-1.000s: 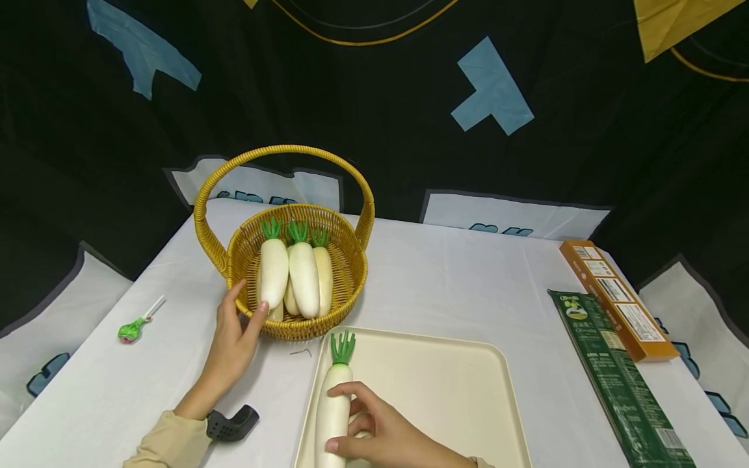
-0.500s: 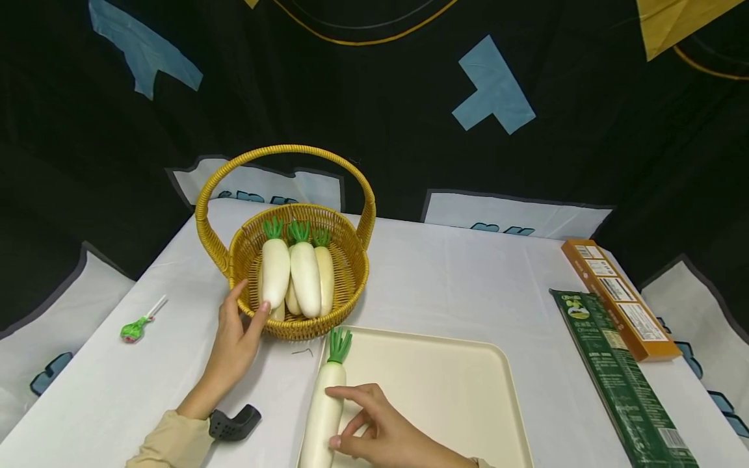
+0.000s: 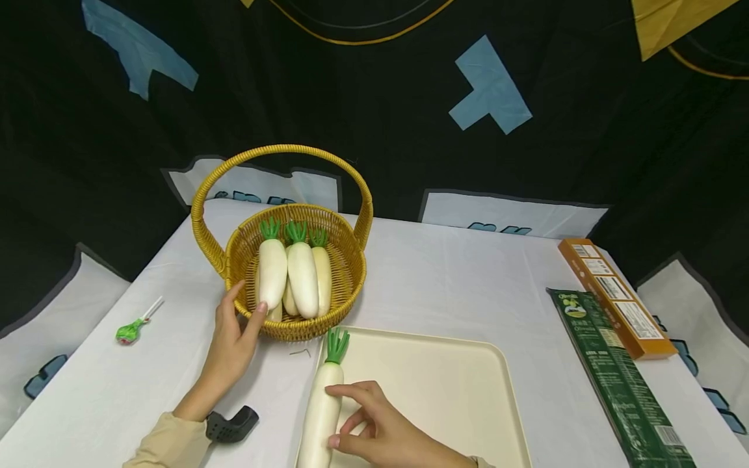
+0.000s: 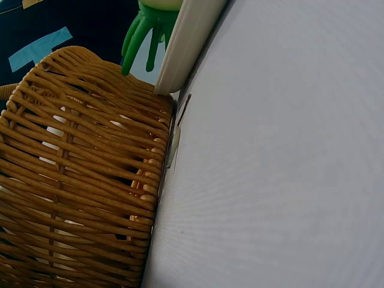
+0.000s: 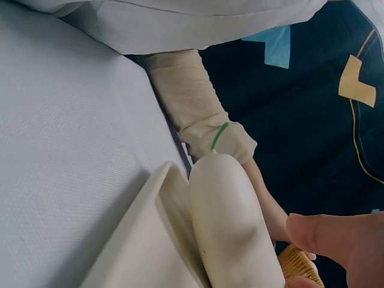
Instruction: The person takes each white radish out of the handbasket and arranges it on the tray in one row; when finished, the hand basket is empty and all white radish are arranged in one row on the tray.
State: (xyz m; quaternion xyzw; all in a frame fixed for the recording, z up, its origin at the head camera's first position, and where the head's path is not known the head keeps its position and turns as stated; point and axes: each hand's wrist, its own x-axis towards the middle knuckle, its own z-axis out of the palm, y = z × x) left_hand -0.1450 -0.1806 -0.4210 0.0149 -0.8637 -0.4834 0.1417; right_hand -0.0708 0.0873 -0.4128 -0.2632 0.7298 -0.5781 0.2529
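My left hand [image 3: 233, 341] holds the near left rim of a yellow wicker basket [image 3: 345, 292], its thumb and index tips over the edge. Its other fingers are hidden. Several white radishes [image 3: 302, 279] with green tops lie inside. Another white radish [image 3: 320, 416] lies along the left side of a cream tray [image 3: 445, 390]. My right hand [image 3: 380, 426] is beside this radish, fingers spread, index and thumb tips at its right side. In the right wrist view a gap shows between the thumb [image 5: 318, 234] and the radish [image 5: 225, 204].
A green-wrapped lollipop [image 3: 130, 331] lies at the left of the white table. A black curved piece [image 3: 232, 426] is at my left wrist, and a thin bent wire [image 3: 301, 352] lies by the basket. At right are a green packet [image 3: 620, 383] and an orange box [image 3: 617, 299].
The radish in the tray has moved left, to the tray's left rim. My right hand's fingers have loosened from it. My left hand has stayed at the basket.
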